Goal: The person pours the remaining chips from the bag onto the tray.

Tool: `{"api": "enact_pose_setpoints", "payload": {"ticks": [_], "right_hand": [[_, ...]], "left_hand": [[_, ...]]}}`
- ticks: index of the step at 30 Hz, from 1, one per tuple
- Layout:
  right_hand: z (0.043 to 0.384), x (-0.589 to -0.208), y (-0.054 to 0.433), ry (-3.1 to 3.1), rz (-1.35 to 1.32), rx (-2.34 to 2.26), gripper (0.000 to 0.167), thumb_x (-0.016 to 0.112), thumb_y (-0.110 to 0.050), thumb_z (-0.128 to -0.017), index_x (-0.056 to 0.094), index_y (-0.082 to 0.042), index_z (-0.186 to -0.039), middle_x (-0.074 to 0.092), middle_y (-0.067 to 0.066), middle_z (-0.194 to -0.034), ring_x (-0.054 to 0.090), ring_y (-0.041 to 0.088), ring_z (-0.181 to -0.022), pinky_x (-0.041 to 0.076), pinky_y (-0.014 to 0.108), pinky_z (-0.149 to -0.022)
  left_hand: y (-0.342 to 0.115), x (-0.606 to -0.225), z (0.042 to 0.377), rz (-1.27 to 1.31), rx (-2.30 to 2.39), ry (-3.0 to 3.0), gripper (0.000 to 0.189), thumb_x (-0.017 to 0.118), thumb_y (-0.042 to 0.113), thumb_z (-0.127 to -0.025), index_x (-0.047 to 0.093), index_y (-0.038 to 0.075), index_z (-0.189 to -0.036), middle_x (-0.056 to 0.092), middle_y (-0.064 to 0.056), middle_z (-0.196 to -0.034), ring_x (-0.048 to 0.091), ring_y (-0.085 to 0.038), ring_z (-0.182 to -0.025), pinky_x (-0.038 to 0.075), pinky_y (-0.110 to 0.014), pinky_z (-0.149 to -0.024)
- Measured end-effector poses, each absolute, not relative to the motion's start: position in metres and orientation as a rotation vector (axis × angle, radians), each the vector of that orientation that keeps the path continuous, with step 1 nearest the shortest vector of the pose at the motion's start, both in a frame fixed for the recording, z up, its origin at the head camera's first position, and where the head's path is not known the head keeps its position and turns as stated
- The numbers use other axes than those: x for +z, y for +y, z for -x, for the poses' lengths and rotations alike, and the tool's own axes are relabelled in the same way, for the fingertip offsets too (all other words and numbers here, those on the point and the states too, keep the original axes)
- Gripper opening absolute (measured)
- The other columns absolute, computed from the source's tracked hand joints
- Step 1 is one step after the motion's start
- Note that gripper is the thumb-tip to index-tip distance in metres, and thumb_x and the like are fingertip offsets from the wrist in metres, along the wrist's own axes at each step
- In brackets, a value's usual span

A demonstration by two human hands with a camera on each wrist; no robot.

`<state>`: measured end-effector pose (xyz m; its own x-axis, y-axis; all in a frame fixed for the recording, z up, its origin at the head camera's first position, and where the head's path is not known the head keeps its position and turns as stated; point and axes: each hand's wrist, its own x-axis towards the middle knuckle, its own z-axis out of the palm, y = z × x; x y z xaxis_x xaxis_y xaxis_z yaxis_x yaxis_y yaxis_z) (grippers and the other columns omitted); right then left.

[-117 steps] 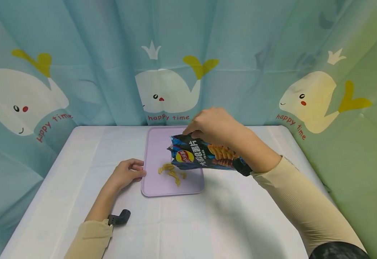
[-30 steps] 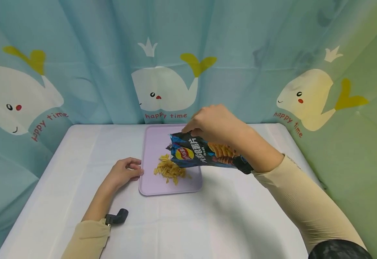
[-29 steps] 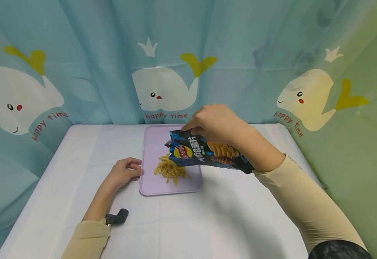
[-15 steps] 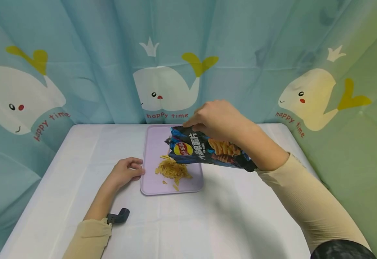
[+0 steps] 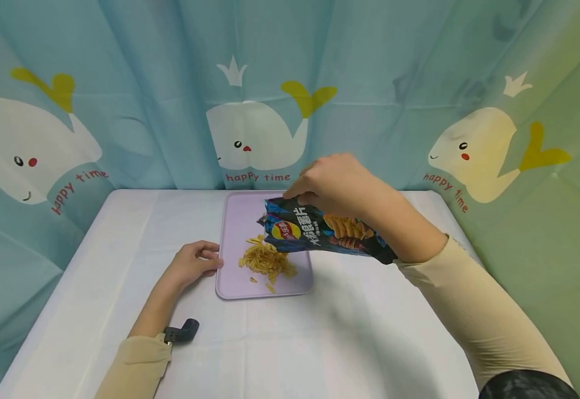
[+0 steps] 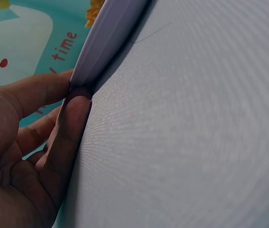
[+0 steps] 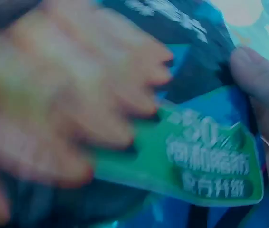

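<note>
My right hand [image 5: 332, 180] grips a dark blue and black potato chip bag [image 5: 314, 230] from above and tilts it, torn end to the left, over a lilac tray [image 5: 235, 221]. In the right wrist view the fingers [image 7: 125, 95] and thumb [image 7: 258, 76] lie on both sides of the bag, blurred. Below the bag's mouth, a heap of yellow potato chips [image 5: 265, 263] lies on the tray, partly hidden by the bag. My left hand [image 5: 192, 260] holds the tray's left edge, index finger and thumb right at the rim in the left wrist view.
The tray lies on a white-covered table [image 5: 270, 349]. A whale-print curtain [image 5: 369, 94] hangs right behind the table's back edge and along both sides. A black band with a camera [image 5: 184, 331] sits on the left wrist.
The few chips on the tray have grown into a heap, with several loose pieces near the front. The bag has shifted slightly up and right. My left hand stays at the tray's edge.
</note>
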<state>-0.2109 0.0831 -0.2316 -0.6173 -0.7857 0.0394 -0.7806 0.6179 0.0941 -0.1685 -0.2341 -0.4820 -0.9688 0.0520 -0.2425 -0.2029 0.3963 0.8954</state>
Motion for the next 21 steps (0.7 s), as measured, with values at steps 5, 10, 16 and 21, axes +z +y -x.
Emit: {"api": "enact_pose_setpoints", "payload": {"ticks": [5,10,16,21], "right_hand": [[0.208,-0.228,0.083,-2.708,-1.365,-0.131,0.026,0.072,-0.023,-0.093,0.075,-0.035,-0.117,0.075,-0.008,-0.103,0.064,0.016,-0.073,0.051,0.032,-0.055],[0.207,-0.223,0.080,-2.631,-1.486,-0.160,0.025,0.073,-0.022,-0.092,0.076,-0.033,-0.115,0.075,-0.009,-0.100,0.068,0.016,-0.077,0.053,0.033,-0.056],[0.204,-0.214,0.070,-2.573,-1.544,-0.163,0.025,0.073,-0.021,-0.092,0.077,-0.034,-0.113,0.075,-0.011,-0.102,0.069,0.014,-0.084,0.055,0.035,-0.058],[0.202,-0.214,0.063,-2.548,-1.567,-0.199,0.023,0.073,-0.021,-0.092,0.077,-0.035,-0.110,0.075,-0.011,-0.098,0.068,0.014,-0.079,0.054,0.036,-0.055]], "left_hand": [[-0.235,-0.482,0.168,0.134,1.607,2.414,0.046,0.074,0.008,-0.089,0.057,-0.008,-0.128,0.063,-0.014,-0.100,0.065,-0.015,-0.082,0.063,-0.026,-0.075],[-0.236,-0.482,0.169,0.149,1.593,2.418,0.045,0.074,0.009,-0.089,0.057,-0.007,-0.129,0.063,-0.013,-0.100,0.065,-0.015,-0.082,0.063,-0.026,-0.075],[-0.236,-0.481,0.168,0.132,1.607,2.419,0.045,0.074,0.008,-0.089,0.057,-0.007,-0.128,0.063,-0.013,-0.098,0.065,-0.014,-0.080,0.063,-0.026,-0.073],[-0.235,-0.482,0.166,0.114,1.614,2.417,0.046,0.074,0.008,-0.088,0.057,-0.009,-0.127,0.063,-0.012,-0.097,0.065,-0.014,-0.079,0.063,-0.026,-0.072]]}}
